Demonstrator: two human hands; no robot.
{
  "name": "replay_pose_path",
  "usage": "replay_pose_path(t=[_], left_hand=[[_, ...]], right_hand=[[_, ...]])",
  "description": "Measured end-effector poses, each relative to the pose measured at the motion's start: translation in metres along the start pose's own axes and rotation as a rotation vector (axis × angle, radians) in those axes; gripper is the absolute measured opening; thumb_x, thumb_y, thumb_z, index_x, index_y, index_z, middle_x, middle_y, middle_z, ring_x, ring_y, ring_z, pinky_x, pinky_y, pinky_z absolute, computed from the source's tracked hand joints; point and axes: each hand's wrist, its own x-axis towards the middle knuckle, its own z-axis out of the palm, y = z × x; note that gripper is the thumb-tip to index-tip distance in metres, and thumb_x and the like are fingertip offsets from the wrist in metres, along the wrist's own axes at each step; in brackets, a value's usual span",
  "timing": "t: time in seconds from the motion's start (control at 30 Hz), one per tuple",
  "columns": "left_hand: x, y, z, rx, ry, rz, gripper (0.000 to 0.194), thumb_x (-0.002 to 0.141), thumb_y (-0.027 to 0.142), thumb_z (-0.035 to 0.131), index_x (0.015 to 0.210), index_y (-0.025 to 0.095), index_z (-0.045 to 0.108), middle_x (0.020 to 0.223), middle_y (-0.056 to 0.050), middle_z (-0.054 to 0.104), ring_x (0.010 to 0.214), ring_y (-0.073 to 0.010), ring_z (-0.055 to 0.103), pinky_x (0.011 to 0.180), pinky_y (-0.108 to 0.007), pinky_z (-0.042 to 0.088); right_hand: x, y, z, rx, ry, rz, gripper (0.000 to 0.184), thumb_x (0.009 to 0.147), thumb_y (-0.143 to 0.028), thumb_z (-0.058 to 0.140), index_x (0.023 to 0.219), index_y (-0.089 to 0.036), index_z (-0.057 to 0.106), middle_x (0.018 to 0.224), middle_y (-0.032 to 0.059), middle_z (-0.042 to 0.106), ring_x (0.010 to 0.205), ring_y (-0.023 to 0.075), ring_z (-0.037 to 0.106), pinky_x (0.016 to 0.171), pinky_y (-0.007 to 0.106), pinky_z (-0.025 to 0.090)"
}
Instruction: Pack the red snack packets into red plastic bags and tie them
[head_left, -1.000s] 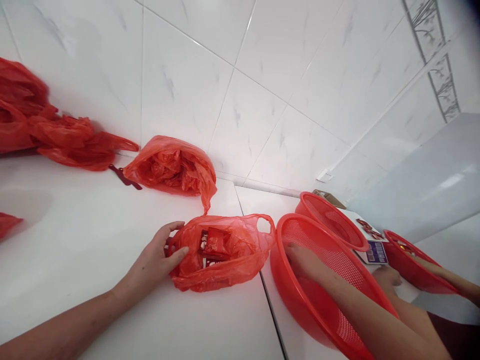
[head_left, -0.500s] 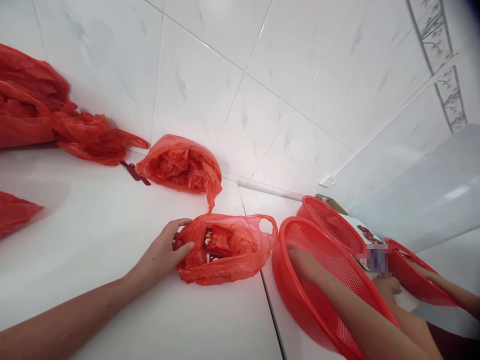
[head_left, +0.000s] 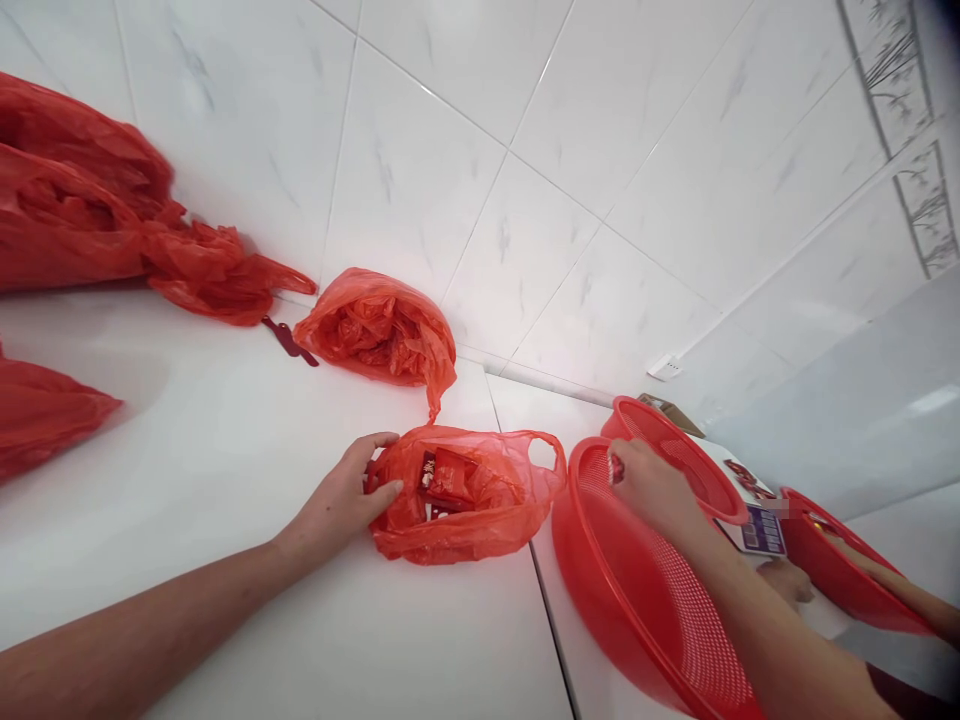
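Observation:
My left hand [head_left: 356, 490] is closed on the left rim of a red plastic bag [head_left: 465, 540], its thumb over the edge. The bag lies on the white table, its mouth facing up. Inside are a red packet [head_left: 451, 474] and other small dark red packets, partly covered by the film. Over the far rim of the nearest red plastic basket [head_left: 645, 640] is my right hand [head_left: 649, 485], closed, with a small red and white item [head_left: 615, 468] showing at its fingertips. Its kind is too small to tell.
Another open red bag [head_left: 379, 330] stands by the tiled wall, beside a dark red strip [head_left: 291, 342]. More red bags [head_left: 82, 220] lie at left. Further red baskets [head_left: 667, 450] stand at right, where a co-worker's hands [head_left: 784, 580] are near a printed box [head_left: 757, 528].
My right hand has risen from inside the near basket to its far rim, with the small red and white item now showing. My left hand keeps its hold on the bag.

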Motion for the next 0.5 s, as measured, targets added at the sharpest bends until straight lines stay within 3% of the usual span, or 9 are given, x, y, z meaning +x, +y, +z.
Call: replay_pose_path(t=[0.13, 0.2, 0.37, 0.43, 0.5], left_hand=[[-0.002, 0.006, -0.001, -0.006, 0.001, -0.026, 0.054, 0.079, 0.04, 0.053, 0.129, 0.025, 0.04, 0.101, -0.005, 0.062, 0.083, -0.0206, 0.063, 0.074, -0.035, 0.053], [-0.003, 0.008, -0.001, -0.023, -0.007, -0.036, 0.055, 0.079, 0.041, 0.053, 0.129, 0.025, 0.04, 0.1, -0.005, 0.062, 0.083, -0.0208, 0.063, 0.074, -0.035, 0.053], [-0.001, 0.002, 0.001, -0.04, 0.013, -0.027, 0.055, 0.079, 0.042, 0.054, 0.13, 0.025, 0.041, 0.102, -0.005, 0.063, 0.081, -0.0203, 0.063, 0.071, -0.034, 0.053], [0.0, -0.002, 0.002, -0.03, 0.026, -0.01, 0.055, 0.078, 0.042, 0.054, 0.129, 0.025, 0.042, 0.103, -0.006, 0.062, 0.08, -0.0203, 0.062, 0.07, -0.034, 0.053], [0.001, -0.005, 0.002, -0.023, 0.023, 0.001, 0.056, 0.078, 0.042, 0.054, 0.129, 0.024, 0.042, 0.106, -0.006, 0.062, 0.081, -0.0204, 0.062, 0.07, -0.035, 0.053]], right_hand=[[0.013, -0.029, -0.035, 0.126, 0.139, -0.18, 0.015, 0.071, -0.007, 0.046, 0.073, -0.021, 0.043, 0.078, 0.0001, 0.05, 0.066, 0.0125, 0.045, 0.052, 0.024, 0.025], [0.012, -0.056, -0.042, 0.197, 0.119, -0.325, 0.018, 0.068, -0.004, 0.046, 0.073, -0.021, 0.044, 0.079, 0.0001, 0.05, 0.069, 0.0125, 0.046, 0.052, 0.023, 0.026], [0.01, -0.11, -0.021, 0.235, -0.052, -0.623, 0.024, 0.067, -0.003, 0.051, 0.082, -0.022, 0.05, 0.087, 0.0023, 0.051, 0.081, 0.0151, 0.049, 0.06, 0.023, 0.036], [0.013, -0.114, -0.011, 0.261, -0.138, -0.701, 0.031, 0.066, -0.009, 0.061, 0.093, -0.023, 0.054, 0.098, 0.0045, 0.053, 0.093, 0.0185, 0.05, 0.072, 0.028, 0.042], [0.016, -0.108, -0.008, 0.29, -0.183, -0.692, 0.044, 0.066, -0.018, 0.069, 0.107, -0.024, 0.054, 0.114, 0.0073, 0.053, 0.108, 0.0227, 0.048, 0.086, 0.035, 0.043]])
